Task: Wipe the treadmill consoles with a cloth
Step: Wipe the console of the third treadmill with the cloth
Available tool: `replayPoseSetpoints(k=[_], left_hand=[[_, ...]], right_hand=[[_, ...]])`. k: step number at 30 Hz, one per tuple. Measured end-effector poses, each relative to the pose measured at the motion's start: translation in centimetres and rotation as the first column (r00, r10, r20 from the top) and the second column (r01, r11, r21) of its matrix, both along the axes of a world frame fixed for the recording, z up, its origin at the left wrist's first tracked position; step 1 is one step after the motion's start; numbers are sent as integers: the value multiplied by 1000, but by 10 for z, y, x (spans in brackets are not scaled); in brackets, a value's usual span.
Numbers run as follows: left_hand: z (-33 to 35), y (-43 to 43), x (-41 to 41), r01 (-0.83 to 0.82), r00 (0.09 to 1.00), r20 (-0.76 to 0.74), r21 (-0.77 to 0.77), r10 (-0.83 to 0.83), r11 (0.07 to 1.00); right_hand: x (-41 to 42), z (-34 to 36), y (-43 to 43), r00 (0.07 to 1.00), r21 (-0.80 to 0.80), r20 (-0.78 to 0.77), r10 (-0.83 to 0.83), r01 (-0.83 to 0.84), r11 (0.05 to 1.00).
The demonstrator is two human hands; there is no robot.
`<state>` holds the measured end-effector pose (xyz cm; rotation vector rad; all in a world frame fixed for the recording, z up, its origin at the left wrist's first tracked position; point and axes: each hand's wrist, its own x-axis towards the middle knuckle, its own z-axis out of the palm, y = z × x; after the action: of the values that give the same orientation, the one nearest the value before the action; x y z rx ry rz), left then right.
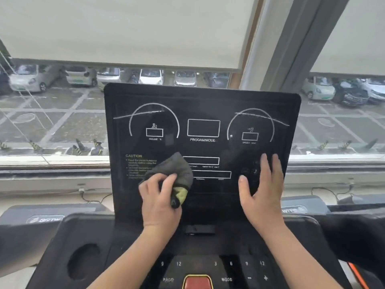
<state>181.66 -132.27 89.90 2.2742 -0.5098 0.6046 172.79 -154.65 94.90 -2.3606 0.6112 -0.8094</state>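
Left hand (159, 202): fingers curled around bunched grey cloth (174, 174), pressed against glossy black console (203, 97). Right hand (263, 184): fingers spread flat on panel.

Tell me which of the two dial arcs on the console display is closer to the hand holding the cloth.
The INCLINE arc on the display's left, above the left hand gripping the cloth; the SPEED arc sits above the bare right hand.

Upright black treadmill console panel (203, 97): glossy, smooth, plastic-looking, faint reflections seen. Crumpled grey cloth with yellow patch (176, 173): soft, matt, fuzzy weave. Lower black console tray (83, 230): matt plastic. Cream roller blind (125, 28): matt fabric.
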Motion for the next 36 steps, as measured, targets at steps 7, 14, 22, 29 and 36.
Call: replayPoseSetpoints(k=[7, 14, 22, 29, 36], left_hand=[[2, -63, -22, 463, 873, 8, 308, -489, 831], [-6, 71, 21, 276, 938, 67, 448, -340, 851], [-10, 17, -10, -58, 994, -88, 74, 65, 996], [-10, -12, -9, 456, 876, -45, 406, -481, 792], [-20, 102, 20, 129, 990, 19, 262, -139, 956]], right_hand=[[-8, -29, -35, 981, 456, -62, -185, 193, 869], [-14, -38, -41, 960, 637, -135, -244, 272, 721], [-13, -34, -37, 963, 661, -155, -221, 268, 701], [-20, -40, -52, 977, 713, -155, -147, 214, 668], [-15, -50, -55, 963, 790, -198, -180, 266, 553]])
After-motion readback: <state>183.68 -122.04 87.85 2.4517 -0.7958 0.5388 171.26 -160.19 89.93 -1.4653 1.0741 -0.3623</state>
